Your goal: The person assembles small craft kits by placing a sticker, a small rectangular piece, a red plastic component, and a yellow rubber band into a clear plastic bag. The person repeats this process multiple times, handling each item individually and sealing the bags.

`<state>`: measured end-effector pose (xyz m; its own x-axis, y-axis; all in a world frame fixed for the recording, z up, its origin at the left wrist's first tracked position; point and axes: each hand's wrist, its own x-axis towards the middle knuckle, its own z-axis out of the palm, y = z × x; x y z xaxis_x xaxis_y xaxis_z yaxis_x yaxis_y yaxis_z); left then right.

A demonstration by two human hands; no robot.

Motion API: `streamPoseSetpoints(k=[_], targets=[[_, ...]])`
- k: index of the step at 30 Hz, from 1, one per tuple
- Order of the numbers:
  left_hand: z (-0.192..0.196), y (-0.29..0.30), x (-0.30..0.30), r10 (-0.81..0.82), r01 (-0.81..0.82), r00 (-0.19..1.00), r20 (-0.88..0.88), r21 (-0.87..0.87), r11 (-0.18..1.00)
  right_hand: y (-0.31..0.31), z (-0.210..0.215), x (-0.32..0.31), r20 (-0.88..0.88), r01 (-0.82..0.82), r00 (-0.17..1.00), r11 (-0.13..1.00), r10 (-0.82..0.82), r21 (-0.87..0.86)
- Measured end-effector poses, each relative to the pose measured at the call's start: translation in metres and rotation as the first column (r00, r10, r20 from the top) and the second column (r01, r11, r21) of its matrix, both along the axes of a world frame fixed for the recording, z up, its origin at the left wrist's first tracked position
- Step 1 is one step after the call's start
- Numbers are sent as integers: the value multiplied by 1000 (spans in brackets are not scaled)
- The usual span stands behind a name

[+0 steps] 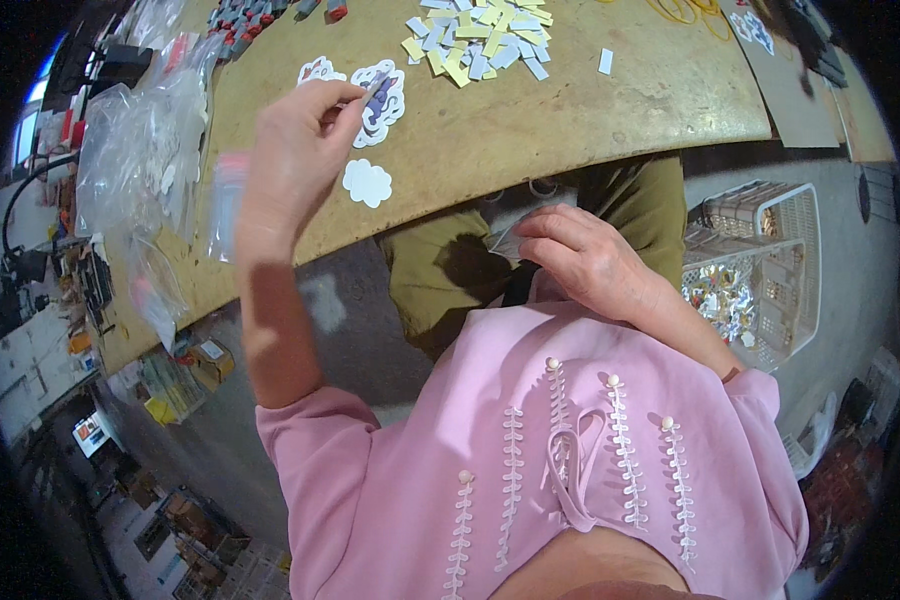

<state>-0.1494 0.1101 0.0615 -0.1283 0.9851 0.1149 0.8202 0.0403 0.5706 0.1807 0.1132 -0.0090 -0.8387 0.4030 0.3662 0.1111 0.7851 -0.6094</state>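
Left hand (312, 128) has a scalloped, printed cutout (378, 94) pinched at its edge, right at the cutout pile (371, 134). Looks feather-light, kinda bendy, maybe slick; I'd stick to edges. Right hand (588, 252): can't tell its grip.

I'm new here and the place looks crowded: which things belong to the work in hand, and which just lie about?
Seemingly in use:
- patterned cutouts, at the fingertips of the left hand
- white scalloped piece

Seemingly just lying about:
- yellow cord
- white basket
- cardboard box

Purple-printed cutout (377, 97) tilted above overlapping white-edged cutouts (378, 133); white scalloped cutout (368, 184) flat nearby.
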Motion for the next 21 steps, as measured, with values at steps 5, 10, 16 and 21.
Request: streamPoseSetpoints(k=[5,10,16,21], targets=[[-19,-4,11,99,-28,955,-281,246,969,3,2,3,22,17,1000,1000,-17,-15],[-15,-13,21,262,-214,964,-37,473,855,5,6,-1,-80,50,996,998,-47,29],[-7,-81,102,-51,-67,890,454,241,968,5,15,-5,-109,75,991,997,-75,-11],[-17,-91,109,-100,-8,928,358,288,958,1,16,-7,-69,69,995,992,-76,-101]])
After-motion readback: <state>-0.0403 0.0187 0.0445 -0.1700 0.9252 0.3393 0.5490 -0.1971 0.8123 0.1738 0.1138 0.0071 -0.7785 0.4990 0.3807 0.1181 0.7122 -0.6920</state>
